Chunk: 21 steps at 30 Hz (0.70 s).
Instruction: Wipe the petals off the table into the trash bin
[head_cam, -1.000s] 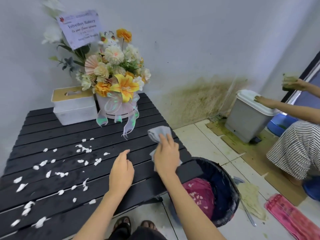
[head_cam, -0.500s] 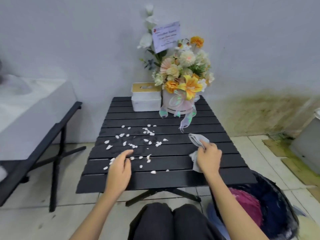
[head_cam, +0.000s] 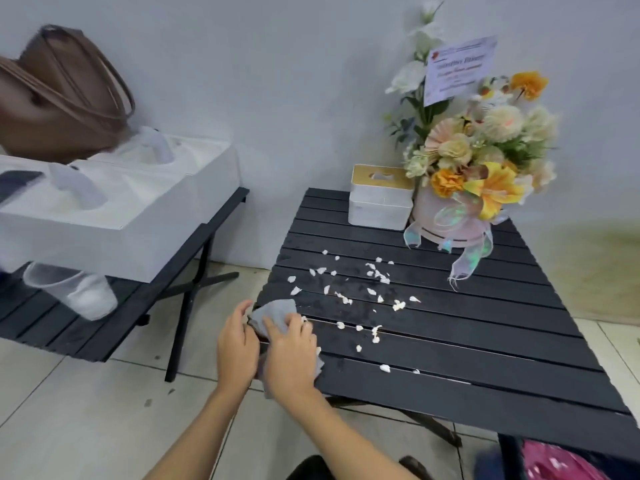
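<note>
1. Head view: black slatted table (head_cam: 467,341) fills the right half, white wall behind it.
2. Second black slatted table (head_cam: 69,327) on the left, well apart, carrying a white box (head_cam: 138,216) with a brown bag (head_cam: 59,98) resting on its far end. A clear plastic cup (head_cam: 69,289) lies tipped on the slats under the box's near edge.
3. Flower arrangement (head_cam: 485,150) in a pale round box sits at the far right corner of the table, paper card (head_cam: 457,67) stuck in the top, ribbon hanging onto the slats.
4. White tissue box (head_cam: 379,199) with a tan lid just beside the flowers, on their left.
5. Trash bin (head_cam: 554,459) at the bottom right corner, below the table's near edge. Mostly cut off; dark rim and something pink inside, hard to say more.
6. Right hand (head_cam: 291,358) lies palm down on a grey cloth (head_cam: 277,313) at the table's near left edge, fingers spread fairly flat, pressing it to the slats.
7. Left hand (head_cam: 237,344) at the table's left edge, touching the cloth's left side, fingers lightly curved against it. Cannot tell if it actually grips the cloth.
8. White petals (head_cam: 377,275) scattered over the middle slats, from near the ribbon down to just right of the cloth. A few touch the right hand's fingertips. All on the table.
</note>
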{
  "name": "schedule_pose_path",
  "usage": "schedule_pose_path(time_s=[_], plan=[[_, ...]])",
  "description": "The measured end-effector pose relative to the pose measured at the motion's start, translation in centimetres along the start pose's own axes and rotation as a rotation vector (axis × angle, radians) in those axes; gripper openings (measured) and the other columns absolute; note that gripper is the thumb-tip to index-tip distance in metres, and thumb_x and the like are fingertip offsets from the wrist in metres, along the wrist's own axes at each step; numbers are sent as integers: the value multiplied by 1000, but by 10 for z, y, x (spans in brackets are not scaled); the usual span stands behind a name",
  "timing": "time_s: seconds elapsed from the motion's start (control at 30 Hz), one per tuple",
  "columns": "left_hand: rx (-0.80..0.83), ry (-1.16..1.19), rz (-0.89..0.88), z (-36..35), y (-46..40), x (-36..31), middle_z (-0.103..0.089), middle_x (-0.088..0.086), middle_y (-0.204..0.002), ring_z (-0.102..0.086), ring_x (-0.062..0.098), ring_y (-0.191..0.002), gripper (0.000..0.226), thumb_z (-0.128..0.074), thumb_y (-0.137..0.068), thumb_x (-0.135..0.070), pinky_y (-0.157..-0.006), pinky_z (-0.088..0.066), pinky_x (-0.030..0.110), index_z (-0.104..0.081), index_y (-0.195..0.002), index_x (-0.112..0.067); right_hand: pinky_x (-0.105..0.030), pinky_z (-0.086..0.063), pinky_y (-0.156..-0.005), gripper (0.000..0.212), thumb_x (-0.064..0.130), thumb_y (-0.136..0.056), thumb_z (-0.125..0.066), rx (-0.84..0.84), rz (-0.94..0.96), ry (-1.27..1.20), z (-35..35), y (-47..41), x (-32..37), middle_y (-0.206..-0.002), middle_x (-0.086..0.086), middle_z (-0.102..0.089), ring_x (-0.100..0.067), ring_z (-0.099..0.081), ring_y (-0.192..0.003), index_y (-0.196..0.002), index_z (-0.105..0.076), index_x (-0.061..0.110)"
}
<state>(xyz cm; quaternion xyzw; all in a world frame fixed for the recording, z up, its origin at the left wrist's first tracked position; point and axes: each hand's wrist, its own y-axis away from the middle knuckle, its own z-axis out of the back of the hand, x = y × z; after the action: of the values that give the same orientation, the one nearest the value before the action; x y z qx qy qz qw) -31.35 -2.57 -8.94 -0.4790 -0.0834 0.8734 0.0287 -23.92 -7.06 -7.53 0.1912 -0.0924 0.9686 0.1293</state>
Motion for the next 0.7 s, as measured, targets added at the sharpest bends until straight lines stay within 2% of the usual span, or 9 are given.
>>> schedule_pose_path(time_s=[0.1, 0.17, 0.23, 0.27, 0.4, 0.47, 0.57, 0.63, 0.7], plan=[[73, -197, -121, -10, 2, 7, -55, 2, -130, -52, 23, -115, 40, -37, -89, -4, -89, -43, 35, -48, -126, -18, -27, -45, -50, 40, 21, -51, -56, -108, -26, 85, 9, 0, -36, -81, -1, -63, -20, -56, -60, -88, -67, 34], [103, -311, -180, -11, 0, 9, -51, 2, -136, -49, 22, -121, 40, -39, -89, -6, -95, -42, 37, -48, -127, -16, -29, -45, -50, 45, 18, -57, -40, -192, -90, 128, 17, 4, -65, -80, -4, -62, -24, -55, -59, -88, -68, 31], [118, -362, -200, -11, -2, 8, -49, 3, -138, -47, 22, -124, 40, -40, -89, -6, -100, -40, 39, -49, -127, -13, -31, -47, -52, 50, 18, -60, -32, -273, -165, 164, 26, 9, -95, -84, -9, -63, -29, -56, -60, -91, -70, 28], [127, -386, -214, -11, -2, 7, -48, 3, -139, -46, 22, -125, 40, -40, -88, -6, -101, -39, 39, -49, -127, -13, -32, -47, -53, 49, 16, -62, -34, -311, -197, 195, 30, 11, -111, -86, -13, -63, -32, -56, -61, -92, -71, 25], [160, -520, -226, -13, -1, 6, -42, 2, -144, -36, 22, -134, 43, -41, -89, -10, -104, -33, 40, -46, -132, -14, -41, -46, -60, 38, -4, -65, -61, -406, -380, 205, 47, 11, -148, -93, -24, -60, -39, -54, -69, -96, -70, 13], [186, -598, -238, -13, -2, 5, -39, 2, -147, -30, 24, -137, 46, -40, -91, -15, -105, -31, 42, -41, -136, -15, -42, -45, -61, 30, -5, -64, -61, -455, -453, 154, 52, 4, -135, -90, -26, -59, -40, -53, -69, -89, -71, 9], [232, -683, -237, -15, -3, 3, -30, 0, -151, -20, 25, -141, 49, -32, -93, -22, -110, -25, 44, -31, -142, -18, -36, -44, -55, 25, -2, -61, -65, -478, -383, 77, 45, -19, -86, -82, -22, -60, -37, -54, -63, -82, -70, 12], [249, -709, -230, -16, -4, 5, -24, -3, -153, -12, 24, -143, 50, -24, -94, -27, -112, -19, 43, -25, -144, -20, -33, -44, -52, 32, 1, -56, -73, -409, -291, 24, 31, -35, -51, -81, -15, -61, -34, -55, -62, -83, -69, 17], [260, -718, -234, -16, -4, 5, -24, -3, -153, -10, 23, -144, 58, -8, -90, -35, -112, -15, 44, -24, -144, -20, -30, -46, -50, 40, 4, -46, -80, -330, -205, 54, 14, -45, -29, -78, -9, -63, -28, -57, -60, -81, -70, 20]])
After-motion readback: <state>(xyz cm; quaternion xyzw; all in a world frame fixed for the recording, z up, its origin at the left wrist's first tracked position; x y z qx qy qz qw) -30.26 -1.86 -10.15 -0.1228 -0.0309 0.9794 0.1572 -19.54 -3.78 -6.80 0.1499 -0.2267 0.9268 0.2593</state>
